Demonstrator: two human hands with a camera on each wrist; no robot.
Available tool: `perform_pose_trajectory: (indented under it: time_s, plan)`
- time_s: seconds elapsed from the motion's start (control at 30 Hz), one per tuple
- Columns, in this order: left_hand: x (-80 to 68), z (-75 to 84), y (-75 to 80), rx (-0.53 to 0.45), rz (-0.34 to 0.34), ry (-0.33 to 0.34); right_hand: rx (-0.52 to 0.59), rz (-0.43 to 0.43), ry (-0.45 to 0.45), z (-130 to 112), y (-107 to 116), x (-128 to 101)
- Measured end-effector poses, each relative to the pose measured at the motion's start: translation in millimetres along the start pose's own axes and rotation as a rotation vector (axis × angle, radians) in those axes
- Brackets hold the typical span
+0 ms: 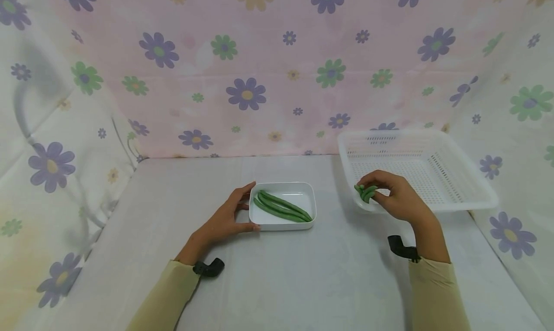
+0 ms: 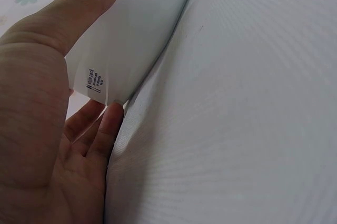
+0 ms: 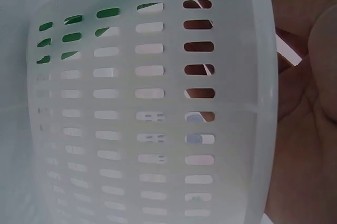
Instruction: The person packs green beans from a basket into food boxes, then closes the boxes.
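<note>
Head view gives the whole layout, so going left to right: the left hand (image 1: pixel 225 219) sits at about 9 o'clock of the white tray (image 1: pixel 282 222), thumb along the near rim and fingers up against the left wall, so its grip is wrapped loosely on the tray's edge. Inside the tray lie a few long green beans (image 1: pixel 282 207), slanting from upper left to lower right. The tray sits around the middle of the grey bench (image 1: pixel 303 283).

Further right, the right hand (image 1: pixel 396 196) is over the near-left corner of the white slotted basket (image 1: pixel 469 203), fingers curled in a pinch grip on a small bunch of beans (image 1: pixel 366 192) at the rim. The basket sits at roughly 3 o'clock from the tray, near but not touching.

Left wrist view adds what the head cam can't: a close look at the tray's outer wall with a small printed label (image 2: pixel 95 83), thumb on top and fingertips (image 2: pixel 108 129) tucked at the base where it meets the bench.

Right wrist view is mostly basket wall; through the slots you get bits of green, with the palm just beside the rim. Both forearms are in tan sleeves.
</note>
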State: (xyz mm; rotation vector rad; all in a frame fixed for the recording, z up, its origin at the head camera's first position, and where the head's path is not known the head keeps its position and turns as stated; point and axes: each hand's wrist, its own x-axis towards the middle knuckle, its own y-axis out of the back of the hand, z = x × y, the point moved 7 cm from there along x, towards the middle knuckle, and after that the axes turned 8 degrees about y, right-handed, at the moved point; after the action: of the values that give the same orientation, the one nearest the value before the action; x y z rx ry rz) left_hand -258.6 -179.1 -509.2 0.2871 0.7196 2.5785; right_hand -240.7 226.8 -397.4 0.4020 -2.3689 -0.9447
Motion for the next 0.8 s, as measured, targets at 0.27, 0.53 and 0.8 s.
perform_pose_trajectory:
  time_s: [0.27,0.53,0.8]
  plan:
    - [-0.9,-1.7,1.1,0.015,-0.012,0.011,0.008,-0.007,-0.048,3.9,-0.3,0.0]
    - [-1.8,0.5,1.2,0.008,-0.024,-0.005,0.006,-0.005,-0.038,3.9,-0.3,0.1]
    - [-1.7,2.4,2.2,0.015,-0.019,0.004,-0.007,0.013,-0.039,3.3,1.3,0.7]
